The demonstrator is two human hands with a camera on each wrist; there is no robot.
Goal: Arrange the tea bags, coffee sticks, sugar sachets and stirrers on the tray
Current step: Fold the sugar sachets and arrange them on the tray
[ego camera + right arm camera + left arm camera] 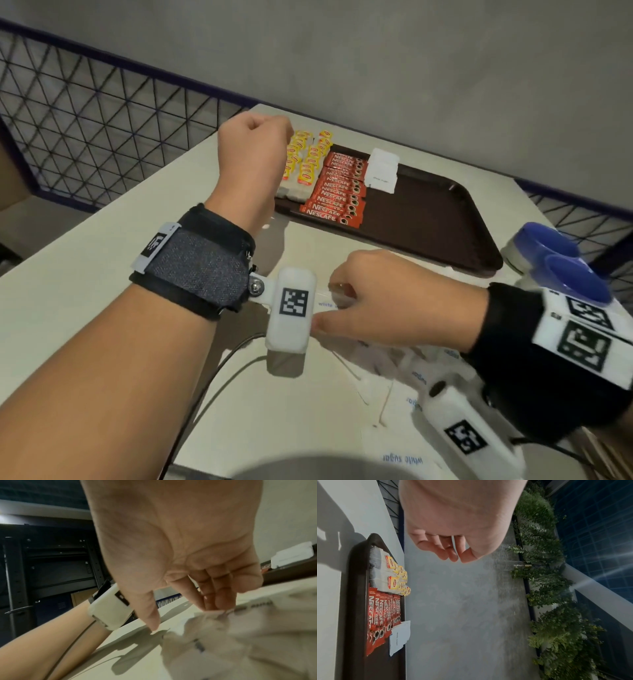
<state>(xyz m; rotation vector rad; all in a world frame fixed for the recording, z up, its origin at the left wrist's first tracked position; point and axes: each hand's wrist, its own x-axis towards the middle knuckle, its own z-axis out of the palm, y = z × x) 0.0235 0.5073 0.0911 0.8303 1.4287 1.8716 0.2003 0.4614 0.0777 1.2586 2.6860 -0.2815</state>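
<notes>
A dark brown tray (428,219) holds yellow-tagged tea bags (308,157), a row of red coffee sticks (337,195) and a small stack of white sugar sachets (382,169). My left hand (253,147) hovers above the tray's left end near the tea bags, fingers curled. In the left wrist view its thumb and fingers (456,557) pinch a thin white sachet seen edge-on. My right hand (329,308) is low over loose sugar sachets (411,377) on the near table. Its fingertips (211,605) touch a sachet's edge and the thumb tip rests on the table beside it.
A blue-lidded container (561,270) stands at the table's right edge, beside the tray. A grey cable (219,377) runs across the near table. Wire-mesh railing (85,120) borders the left side, with a grey wall behind. The tray's right half is bare.
</notes>
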